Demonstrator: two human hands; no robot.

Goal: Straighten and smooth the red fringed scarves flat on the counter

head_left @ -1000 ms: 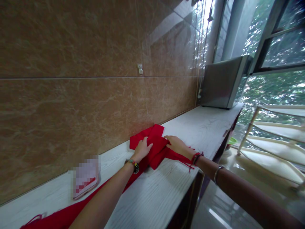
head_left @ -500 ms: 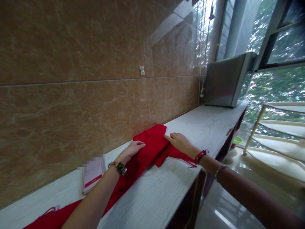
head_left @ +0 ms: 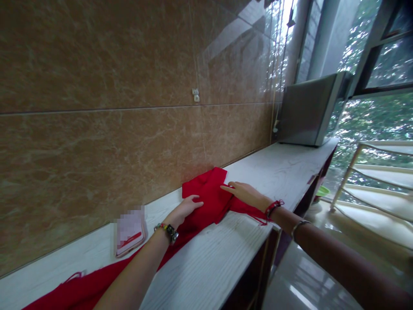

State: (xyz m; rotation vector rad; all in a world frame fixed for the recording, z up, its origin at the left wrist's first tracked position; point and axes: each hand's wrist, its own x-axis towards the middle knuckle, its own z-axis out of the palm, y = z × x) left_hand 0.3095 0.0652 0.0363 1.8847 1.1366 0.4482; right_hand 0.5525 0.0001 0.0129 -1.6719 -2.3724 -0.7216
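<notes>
A long red cloth with thin ties, which looks like an apron (head_left: 211,200), lies along the white counter, partly folded over itself near the wall. My left hand (head_left: 186,209) rests on its folded part, fingers stretched out flat. At the fold's right edge my right hand (head_left: 244,192) touches the cloth with its index finger extended; the other fingers are partly hidden. One red tie hangs by my right wrist, and another loop shows at the lower left. My left forearm covers part of the cloth.
A phone (head_left: 132,232) lies against the wall to the left of my left arm. At the counter's (head_left: 274,165) far end stands a grey metal box (head_left: 305,112). Brown tiles (head_left: 97,150) form the wall. On the right is a tiered cream shelf (head_left: 377,196).
My left hand has slid slightly right and down over the cloth. The cloth's lower edge under the fold lies flatter and more even. My right hand has barely moved.
</notes>
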